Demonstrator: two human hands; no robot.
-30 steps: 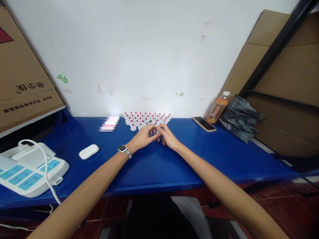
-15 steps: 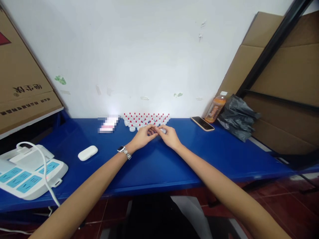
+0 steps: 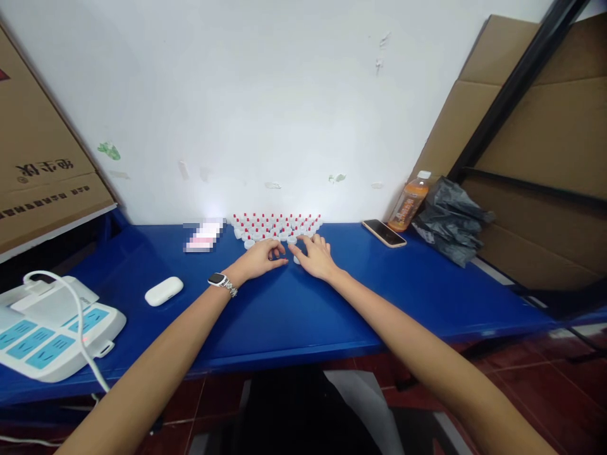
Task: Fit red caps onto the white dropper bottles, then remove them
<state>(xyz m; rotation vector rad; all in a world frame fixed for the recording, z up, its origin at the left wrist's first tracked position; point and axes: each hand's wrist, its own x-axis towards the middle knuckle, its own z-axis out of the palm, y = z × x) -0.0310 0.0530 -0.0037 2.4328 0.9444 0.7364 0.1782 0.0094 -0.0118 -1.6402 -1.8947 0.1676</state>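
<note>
Spreads left hand (image 3: pixel 260 257) just below white caps (image 3: pixel 275 234), frame centre; curves right hand (image 3: pixel 318 258) beside them, cannot tell if gripping.

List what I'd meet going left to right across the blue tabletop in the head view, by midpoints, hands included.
White power strip, white earbud case, left hand, right hand, smartphone, orange drink bottle, black plastic bag.

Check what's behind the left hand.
Beyond the left hand: red-tipped white pieces in rows, then the white wall. Whatever the hand itself covers can't be seen.
</note>
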